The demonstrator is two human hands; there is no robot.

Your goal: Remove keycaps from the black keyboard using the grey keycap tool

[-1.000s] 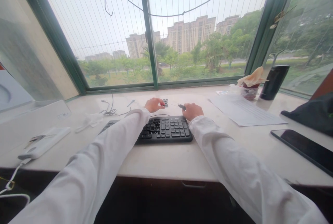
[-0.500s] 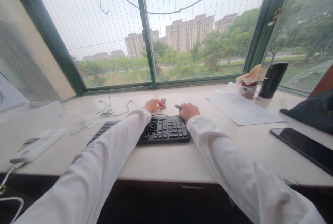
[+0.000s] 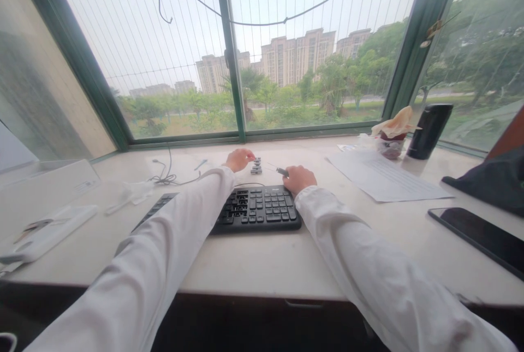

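Observation:
My left hand (image 3: 239, 160) has its thumb and fingers pinched together at the far end of a small cluster of loose dark keycaps (image 3: 256, 167). What lies between those fingertips is too small to make out. A keycap puller (image 3: 282, 172) with a dark handle and thin wire prongs is gripped in my right hand (image 3: 300, 179), its prongs aimed left toward the keycaps. Nearer to me lies a black keyboard (image 3: 257, 225). Several of its keys are off, leaving bare sockets (image 3: 240, 203) left of the number pad. My left sleeve covers its middle.
Paper sheets (image 3: 387, 177), a black phone (image 3: 478, 237), a dark tumbler (image 3: 429, 131) and a cup with tissue (image 3: 392, 139) stand or lie at the right. Leftward are a coiled cable (image 3: 166, 178), crumpled plastic (image 3: 133, 194) and a white box (image 3: 53, 183). A window rises behind.
My left hand has shifted from the near part of the keycap cluster to its far end. My right hand holds the puller in nearly the same place. The view has tilted slightly.

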